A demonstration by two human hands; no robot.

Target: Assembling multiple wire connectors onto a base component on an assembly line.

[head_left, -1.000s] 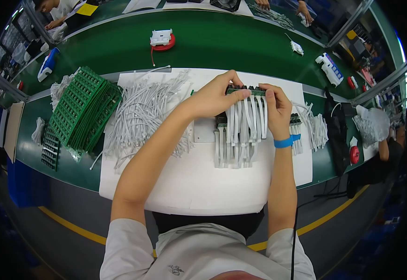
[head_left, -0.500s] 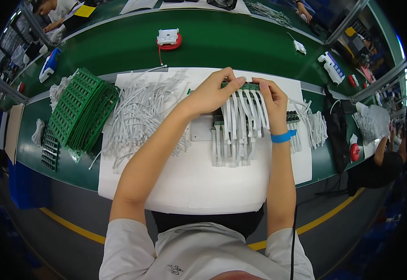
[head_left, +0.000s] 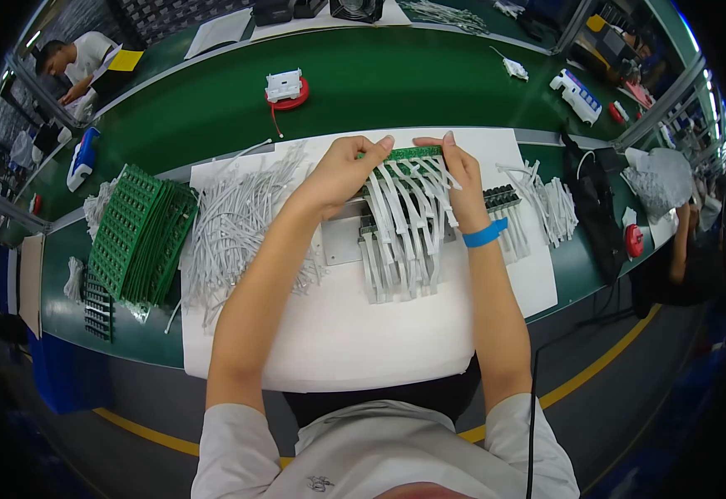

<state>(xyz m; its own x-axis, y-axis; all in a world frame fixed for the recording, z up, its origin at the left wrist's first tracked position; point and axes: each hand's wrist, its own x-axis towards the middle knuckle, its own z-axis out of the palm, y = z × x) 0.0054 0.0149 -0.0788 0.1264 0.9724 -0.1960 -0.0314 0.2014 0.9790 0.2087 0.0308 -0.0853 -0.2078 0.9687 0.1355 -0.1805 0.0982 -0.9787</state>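
A green circuit board strip (head_left: 415, 154) is held up between my two hands, with a row of white flat cables (head_left: 408, 200) hanging from it toward me. My left hand (head_left: 348, 176) pinches its left end, thumb on top. At its right end my right hand (head_left: 463, 185), with a blue band at the wrist, grips the edge between thumb and fingers. Underneath, partly covered, more cabled boards lie over a grey metal plate (head_left: 342, 247). To the left spreads a loose heap of white cables (head_left: 242, 224). Another cabled strip (head_left: 500, 198) lies right of my right wrist.
A stack of green circuit panels (head_left: 134, 233) stands at the left, beside dark connector strips (head_left: 98, 312). Bundled white cables (head_left: 556, 208) and a black bag (head_left: 596, 224) lie right. Beyond are a red tape reel (head_left: 292, 98) and a metal rail. Other people sit nearby.
The view has shifted and tilted slightly. Both hands still hold the board strip, and its hanging cables now slant more to the right.
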